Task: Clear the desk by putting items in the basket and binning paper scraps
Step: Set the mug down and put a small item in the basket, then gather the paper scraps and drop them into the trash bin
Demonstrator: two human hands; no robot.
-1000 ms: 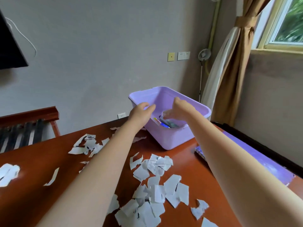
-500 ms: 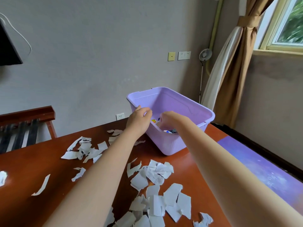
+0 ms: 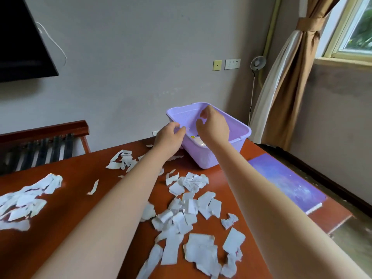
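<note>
A lilac plastic basket [image 3: 207, 158] stands at the far side of the red-brown desk [image 3: 66, 190]. My left hand [image 3: 170, 138] grips its near-left rim, fingers curled over the edge. My right hand [image 3: 213, 126] hovers above the basket's opening with thumb and fingers apart, and I see nothing in it. Some small items [image 3: 198, 140], white and coloured, lie at the basket's bottom, partly hidden by my hands. Torn white paper scraps [image 3: 189, 210] are strewn over the desk between my forearms. More scraps [image 3: 24, 200] lie heaped at the left, and a few [image 3: 121, 161] by the basket.
A purple starry notebook [image 3: 285, 184] lies on the desk's right side, near the edge. A red wooden slatted bench [image 3: 42, 141] stands behind the desk at left. A dark screen [image 3: 20, 41] hangs on the wall; curtain [image 3: 289, 87] and a standing fan [image 3: 257, 64] fill the right corner.
My right hand has come up out of the basket and now hovers over it. My left hand has stayed at the basket's rim. The view has swung to show more of the desk.
</note>
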